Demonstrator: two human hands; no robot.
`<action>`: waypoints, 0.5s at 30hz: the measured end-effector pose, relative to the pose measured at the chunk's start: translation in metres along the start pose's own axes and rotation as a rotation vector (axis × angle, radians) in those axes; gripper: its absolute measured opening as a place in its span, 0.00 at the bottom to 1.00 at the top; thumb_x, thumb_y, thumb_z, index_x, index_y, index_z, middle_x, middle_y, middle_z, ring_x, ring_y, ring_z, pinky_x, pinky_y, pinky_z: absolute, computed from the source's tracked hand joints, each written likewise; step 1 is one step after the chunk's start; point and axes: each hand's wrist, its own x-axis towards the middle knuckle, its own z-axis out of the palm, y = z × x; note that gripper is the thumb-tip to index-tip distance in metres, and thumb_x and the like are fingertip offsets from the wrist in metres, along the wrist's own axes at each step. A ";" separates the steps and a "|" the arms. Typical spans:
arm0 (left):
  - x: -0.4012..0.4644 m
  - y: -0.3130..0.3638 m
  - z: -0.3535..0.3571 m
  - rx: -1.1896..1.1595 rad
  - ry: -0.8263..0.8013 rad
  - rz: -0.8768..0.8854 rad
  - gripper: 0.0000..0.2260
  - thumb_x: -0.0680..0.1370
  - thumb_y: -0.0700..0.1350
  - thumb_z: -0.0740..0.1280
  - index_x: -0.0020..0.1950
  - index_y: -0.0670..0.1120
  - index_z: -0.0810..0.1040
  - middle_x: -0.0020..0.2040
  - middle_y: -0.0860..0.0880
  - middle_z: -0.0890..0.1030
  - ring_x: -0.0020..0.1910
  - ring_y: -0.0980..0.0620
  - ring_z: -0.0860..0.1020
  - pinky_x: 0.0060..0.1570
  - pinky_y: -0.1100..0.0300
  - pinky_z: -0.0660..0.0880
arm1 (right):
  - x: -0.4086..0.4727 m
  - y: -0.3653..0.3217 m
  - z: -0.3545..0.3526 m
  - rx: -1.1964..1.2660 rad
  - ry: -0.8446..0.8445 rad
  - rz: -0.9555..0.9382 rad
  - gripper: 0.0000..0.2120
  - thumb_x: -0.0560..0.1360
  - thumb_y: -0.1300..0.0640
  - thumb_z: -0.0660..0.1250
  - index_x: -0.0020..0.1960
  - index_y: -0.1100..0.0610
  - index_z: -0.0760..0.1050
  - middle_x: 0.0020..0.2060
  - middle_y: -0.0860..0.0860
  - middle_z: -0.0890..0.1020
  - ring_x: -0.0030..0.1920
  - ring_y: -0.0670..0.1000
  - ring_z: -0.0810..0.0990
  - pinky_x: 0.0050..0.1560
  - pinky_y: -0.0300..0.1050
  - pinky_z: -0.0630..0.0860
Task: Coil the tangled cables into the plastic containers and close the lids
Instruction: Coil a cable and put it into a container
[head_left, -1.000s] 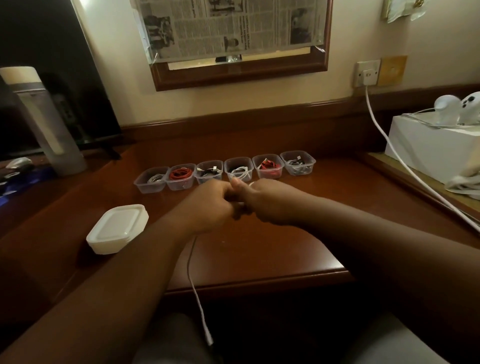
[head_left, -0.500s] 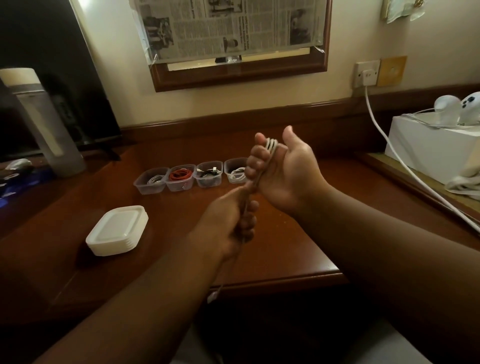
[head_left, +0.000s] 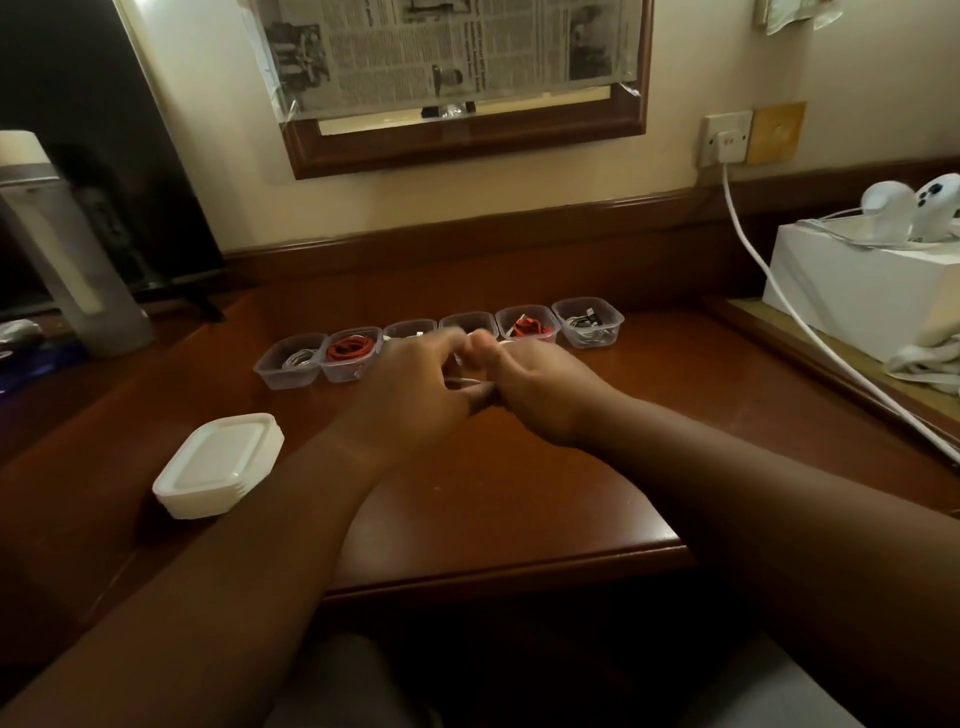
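While both your hands are bunched together mid-frame over the surface (head_left: 498, 499), you're clearly in the middle of winding a thin white cable (head_left: 464, 383). Only a short bit of it shows between your palms, the rest is hidden. Your left hand (head_left: 415, 395) is curled around it and your right hand (head_left: 540, 389) is pinched in close, fingertips blurry, so I can't tell exactly how each finger sits, but both look closed on the cable.

The row of six clear containers (head_left: 587, 322) sits just behind your hands, across the centre of the frame. They're all open, and the four you aren't blocking already have coils in them, including the red cable (head_left: 350, 349) second from the left. The stack of white lids (head_left: 221, 462) is off at the lower left, well apart from the row.

My tip: keep the loops small and even so the bundle ends up narrower than the tub. Hold the coil flat with one hand while the other feeds, and tuck the loose end through last so it doesn't spring open when you drop it in. I'd guess the lids only get pressed on once every tub is filled.
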 end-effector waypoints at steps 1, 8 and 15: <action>0.000 -0.003 0.003 -0.053 0.000 0.020 0.16 0.74 0.51 0.75 0.59 0.52 0.77 0.40 0.55 0.80 0.37 0.59 0.79 0.38 0.67 0.77 | 0.000 0.002 -0.003 0.163 -0.061 0.067 0.36 0.82 0.36 0.43 0.40 0.62 0.76 0.27 0.54 0.74 0.27 0.52 0.71 0.31 0.47 0.68; 0.007 -0.016 0.034 -0.312 -0.050 0.106 0.05 0.78 0.52 0.69 0.53 0.57 0.75 0.35 0.52 0.80 0.32 0.55 0.78 0.32 0.64 0.74 | 0.005 0.023 -0.006 0.480 -0.202 0.077 0.32 0.85 0.43 0.47 0.32 0.62 0.70 0.23 0.53 0.69 0.23 0.52 0.66 0.27 0.43 0.68; 0.028 -0.031 0.074 -0.201 0.105 0.123 0.09 0.81 0.48 0.66 0.43 0.46 0.72 0.34 0.58 0.71 0.34 0.64 0.73 0.34 0.73 0.68 | 0.031 0.058 0.015 0.545 0.211 0.086 0.26 0.85 0.53 0.53 0.36 0.67 0.73 0.24 0.59 0.69 0.22 0.53 0.65 0.24 0.43 0.64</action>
